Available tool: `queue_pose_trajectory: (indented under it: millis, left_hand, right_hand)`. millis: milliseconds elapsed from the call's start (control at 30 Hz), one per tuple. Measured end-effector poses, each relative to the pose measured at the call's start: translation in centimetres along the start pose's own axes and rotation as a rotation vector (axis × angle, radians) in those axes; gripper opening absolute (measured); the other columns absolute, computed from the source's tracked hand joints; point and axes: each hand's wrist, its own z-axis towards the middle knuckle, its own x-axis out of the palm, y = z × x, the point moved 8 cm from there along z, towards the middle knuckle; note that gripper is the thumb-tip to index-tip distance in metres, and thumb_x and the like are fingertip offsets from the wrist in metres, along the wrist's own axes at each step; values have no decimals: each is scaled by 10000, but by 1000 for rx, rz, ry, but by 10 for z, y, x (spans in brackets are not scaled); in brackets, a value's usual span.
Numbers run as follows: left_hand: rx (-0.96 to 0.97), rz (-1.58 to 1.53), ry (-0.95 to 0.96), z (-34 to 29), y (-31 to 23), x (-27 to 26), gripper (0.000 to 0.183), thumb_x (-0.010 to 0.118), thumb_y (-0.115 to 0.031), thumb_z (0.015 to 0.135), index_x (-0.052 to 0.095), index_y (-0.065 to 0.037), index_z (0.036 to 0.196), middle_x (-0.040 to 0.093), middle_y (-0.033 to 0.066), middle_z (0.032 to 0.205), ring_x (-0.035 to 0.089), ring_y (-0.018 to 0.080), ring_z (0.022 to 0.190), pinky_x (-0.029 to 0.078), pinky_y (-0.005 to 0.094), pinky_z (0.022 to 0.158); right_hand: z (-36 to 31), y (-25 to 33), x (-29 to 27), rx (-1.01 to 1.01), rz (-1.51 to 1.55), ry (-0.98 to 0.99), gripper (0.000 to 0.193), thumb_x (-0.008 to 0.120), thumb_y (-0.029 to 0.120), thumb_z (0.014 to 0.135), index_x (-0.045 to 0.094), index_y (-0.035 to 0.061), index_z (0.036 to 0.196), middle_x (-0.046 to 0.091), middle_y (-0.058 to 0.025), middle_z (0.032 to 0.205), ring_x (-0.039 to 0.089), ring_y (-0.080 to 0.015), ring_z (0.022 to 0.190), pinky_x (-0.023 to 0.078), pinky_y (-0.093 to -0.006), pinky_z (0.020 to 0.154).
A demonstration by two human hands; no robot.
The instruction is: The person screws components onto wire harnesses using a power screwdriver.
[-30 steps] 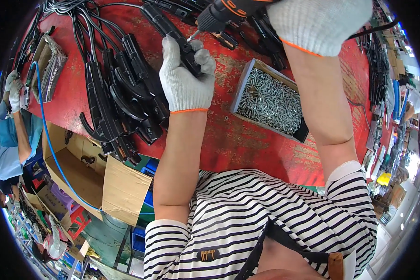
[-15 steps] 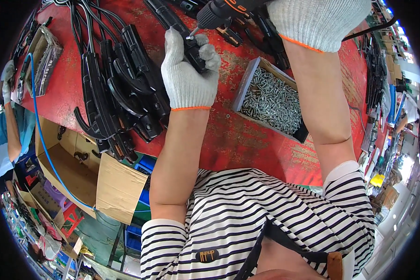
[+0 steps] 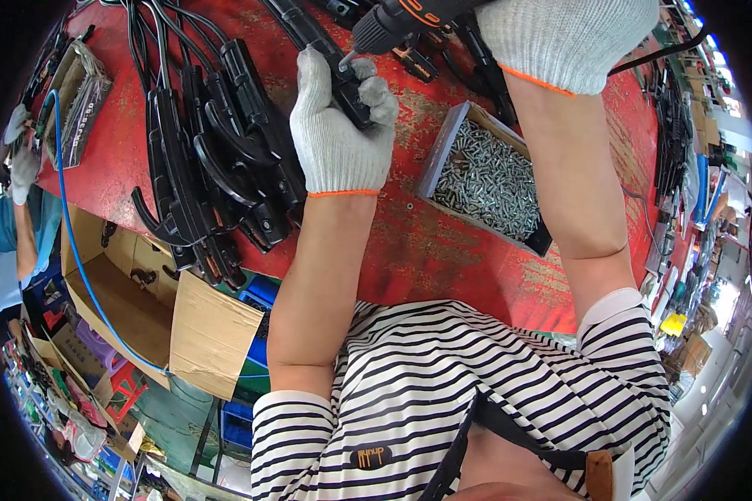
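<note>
My left hand [image 3: 342, 146], in a white knitted glove with an orange cuff edge, is closed around a long black handle-shaped part [image 3: 313, 33] above the red table. In my right hand [image 3: 568, 42], gloved alike, is a black power screwdriver with orange trim [image 3: 384, 27]; the top edge cuts off part of it and its grip is hidden. Its bit meets the black part by a small screw, between my left thumb and fingers. Left of my left hand lie several black handle-shaped tools [image 3: 213, 159] with curved levers and cables.
An open box of silver screws [image 3: 489, 179] stands between my forearms. More black parts [image 3: 476, 63] lie beyond it. At the left are a small carton [image 3: 83, 108], a blue hose [image 3: 71, 225] and an open cardboard box [image 3: 125, 292] below the table edge. A co-worker's gloved hands [image 3: 23, 171] work at far left.
My hands, the screwdriver and the black part stay almost in place. At far left, the co-worker's hand has shifted down and a second gloved hand now shows.
</note>
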Motion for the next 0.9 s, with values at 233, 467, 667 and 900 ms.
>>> queue_pose_trajectory:
  millis: [233, 467, 667, 900]
  left_hand:
    - [-14, -7, -44, 1, 1, -4, 532, 608, -515, 1033, 605, 12, 1102, 617, 69, 900, 534, 155, 677, 404, 279, 553]
    - [-26, -6, -39, 1, -1, -8, 545, 609, -521, 1031, 599, 17, 1114, 617, 69, 906, 537, 152, 683, 406, 276, 556]
    - [-12, -33, -6, 1, -1, -7, 514, 603, -515, 1036, 591, -5, 1100, 616, 61, 913, 533, 150, 698, 403, 276, 560]
    - [-19, -30, -39, 1, 0, -5, 494, 594, -504, 1044, 591, -12, 1092, 618, 62, 893, 533, 155, 690, 403, 282, 560]
  right_hand:
    - [-5, 1, -3, -6, -22, -56, 257, 687, 315, 978, 586, 83, 1020, 650, -66, 864, 654, -186, 683, 572, -347, 622]
    - [-7, -1, -2, -7, -17, -62, 260, 687, 319, 981, 587, 81, 1014, 652, -69, 868, 653, -190, 684, 572, -354, 627]
    - [-9, -2, 1, -10, -40, -53, 267, 676, 325, 990, 595, 72, 1015, 651, -77, 868, 650, -200, 694, 565, -366, 642]
    - [-8, 1, 1, -19, -5, -27, 260, 672, 316, 992, 607, 66, 966, 656, -70, 861, 653, -204, 690, 564, -358, 643]
